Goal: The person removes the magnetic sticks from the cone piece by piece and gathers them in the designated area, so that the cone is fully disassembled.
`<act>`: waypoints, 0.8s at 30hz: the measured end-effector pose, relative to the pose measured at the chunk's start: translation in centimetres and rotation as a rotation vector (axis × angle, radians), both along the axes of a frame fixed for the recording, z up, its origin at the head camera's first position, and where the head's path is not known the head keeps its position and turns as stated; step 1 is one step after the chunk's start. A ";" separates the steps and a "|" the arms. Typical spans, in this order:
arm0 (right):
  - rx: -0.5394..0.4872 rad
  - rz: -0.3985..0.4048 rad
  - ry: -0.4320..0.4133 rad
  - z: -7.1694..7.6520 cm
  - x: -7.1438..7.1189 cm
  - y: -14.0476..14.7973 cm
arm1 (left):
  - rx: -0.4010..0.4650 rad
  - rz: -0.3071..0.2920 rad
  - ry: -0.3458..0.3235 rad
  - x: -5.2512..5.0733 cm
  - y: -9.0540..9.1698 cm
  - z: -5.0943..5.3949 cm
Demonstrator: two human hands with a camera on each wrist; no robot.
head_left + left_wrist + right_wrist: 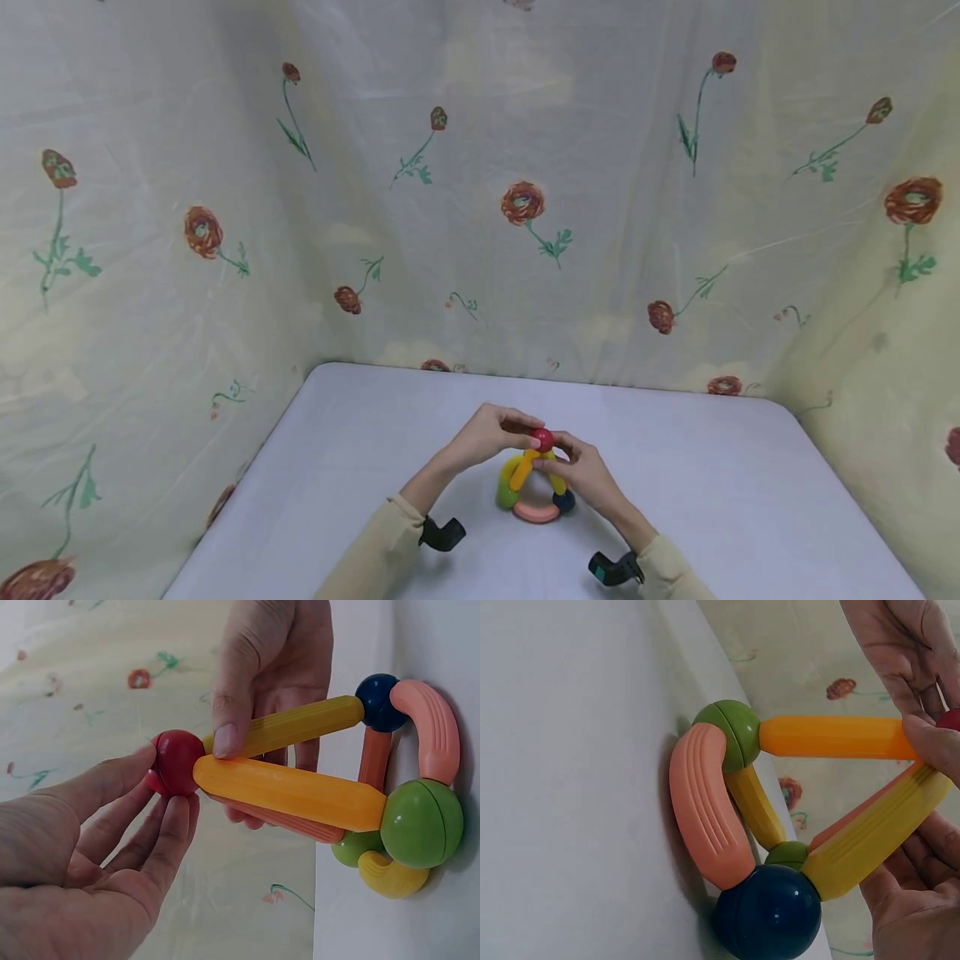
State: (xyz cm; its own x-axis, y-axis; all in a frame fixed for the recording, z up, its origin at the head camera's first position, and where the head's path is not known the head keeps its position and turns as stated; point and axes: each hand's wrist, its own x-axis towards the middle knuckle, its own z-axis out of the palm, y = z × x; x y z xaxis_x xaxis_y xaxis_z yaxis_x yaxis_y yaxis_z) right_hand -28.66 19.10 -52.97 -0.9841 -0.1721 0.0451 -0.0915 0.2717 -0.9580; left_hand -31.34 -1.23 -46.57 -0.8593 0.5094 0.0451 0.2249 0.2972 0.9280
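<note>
A pyramid-like frame of magnetic toy sticks and balls stands on the table. At its top is a red ball (180, 761), which my left hand (486, 437) pinches between thumb and fingertips. My right hand (588, 477) grips the yellow stick (300, 727) just under the ball, thumb in front and fingers behind. Beside that, an orange stick (289, 791) runs down to a green ball (424, 823); a coral stick (277, 817) slopes behind. Around the base are a dark blue ball (769, 911), a curved coral stick (711, 806), another green ball (787, 855) and a yellow piece (394, 874).
A white table (375, 417) with rounded corners lies under the frame. Flower-printed curtains (600, 225) hang behind it and along both sides. Each wrist carries a black camera mount (442, 534).
</note>
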 end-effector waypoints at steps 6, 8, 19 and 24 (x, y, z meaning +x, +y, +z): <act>-0.049 -0.003 -0.021 -0.1 0.9 -0.5 | 0.007 -0.018 0.011 0.9 -0.4 0.0; -0.056 -0.006 -0.017 -0.1 1.0 -0.5 | 0.011 -0.025 0.017 1.0 -0.4 0.1; -0.059 -0.032 0.023 -0.4 1.2 -0.6 | -0.023 -0.022 0.092 1.7 0.2 0.2; -0.060 -0.040 0.032 -0.4 1.1 -0.7 | -0.054 0.012 0.141 2.1 0.9 0.4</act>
